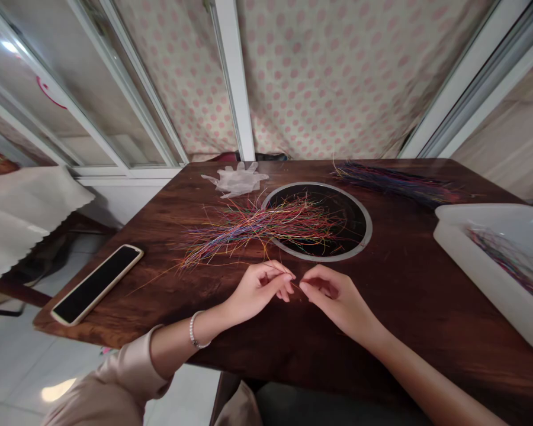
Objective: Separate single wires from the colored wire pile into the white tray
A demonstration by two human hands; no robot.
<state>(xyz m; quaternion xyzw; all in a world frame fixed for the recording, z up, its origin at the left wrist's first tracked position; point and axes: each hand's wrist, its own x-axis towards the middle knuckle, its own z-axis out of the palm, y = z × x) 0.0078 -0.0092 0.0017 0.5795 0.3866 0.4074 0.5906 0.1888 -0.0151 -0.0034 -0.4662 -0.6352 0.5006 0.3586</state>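
Observation:
My left hand (262, 287), with a beaded bracelet at the wrist, is closed in a pinch on a thin wire. Opposite it, my right hand (335, 296) pinches too, thumb against forefinger, with the wire's end reaching to its fingertips. The gap between both sets of fingertips is small. Just beyond my hands lies a loose bundle of thin coloured wires (253, 228), mostly red, with blue, yellow and green strands. One orange strand trails from it leftward across the table. Part of the bundle rests over a round black inset (355, 219) with a silver rim.
A clear plastic glove (240, 179) lies at the back of the wooden table (408, 284). A darker wire bundle (395, 182) is at the back right. On the right stands a white bin (457, 231) holding more wires (510, 260). A phone (98, 284) lies near the left edge.

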